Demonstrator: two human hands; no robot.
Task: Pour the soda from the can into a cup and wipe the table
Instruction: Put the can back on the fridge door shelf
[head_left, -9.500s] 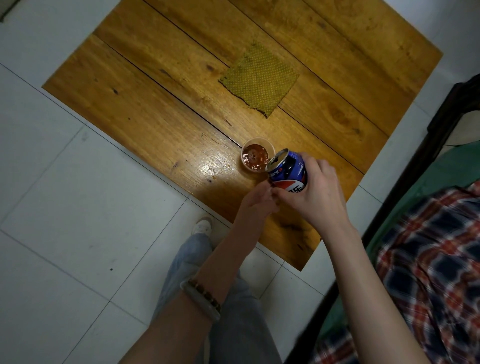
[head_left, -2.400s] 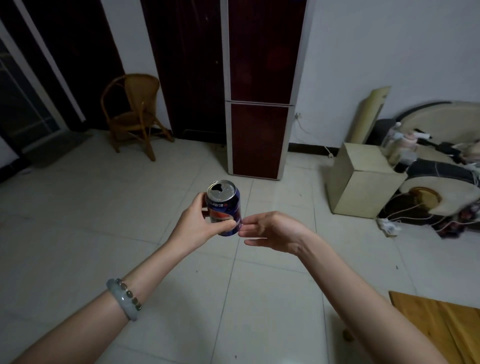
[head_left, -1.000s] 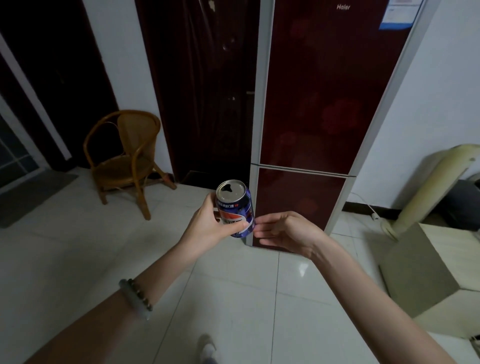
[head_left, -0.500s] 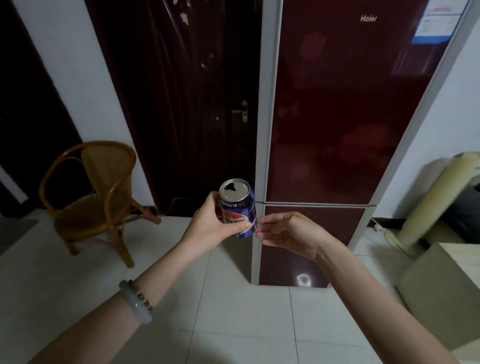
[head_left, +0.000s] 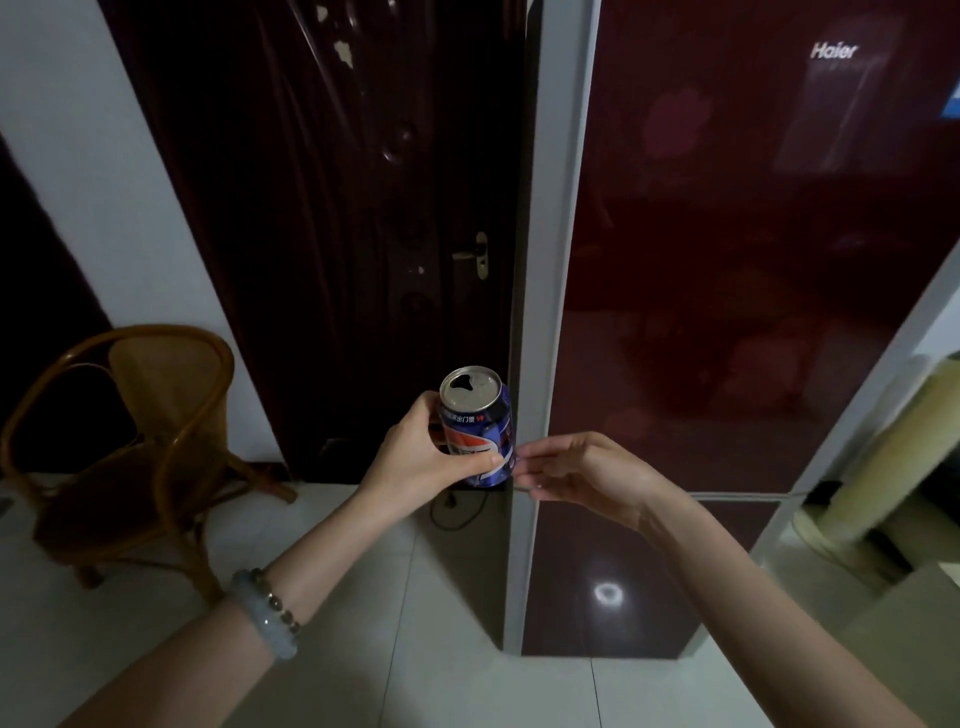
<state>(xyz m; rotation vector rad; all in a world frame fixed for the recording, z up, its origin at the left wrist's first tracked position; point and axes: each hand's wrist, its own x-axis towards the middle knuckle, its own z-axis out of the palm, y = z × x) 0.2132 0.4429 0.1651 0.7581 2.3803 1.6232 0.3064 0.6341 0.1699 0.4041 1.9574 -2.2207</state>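
An opened blue soda can (head_left: 480, 431) is held upright at chest height by my left hand (head_left: 423, 460), whose fingers wrap its left side and whose thumb lies across the front. My right hand (head_left: 582, 475) hovers just right of the can with its fingers loosely apart; the fingertips reach the can's lower right edge, and I cannot tell whether they touch. The cup, the cloth and the table are out of view.
A tall dark red fridge (head_left: 727, 312) stands right in front of me. A dark door (head_left: 363, 208) is to its left. A rattan chair (head_left: 130, 441) sits on the pale tiled floor at left. A beige box (head_left: 893, 639) is at lower right.
The view has turned away from the table and closed in on the fridge and door. The can went from my right hand to my left; both hands keep the same pose.
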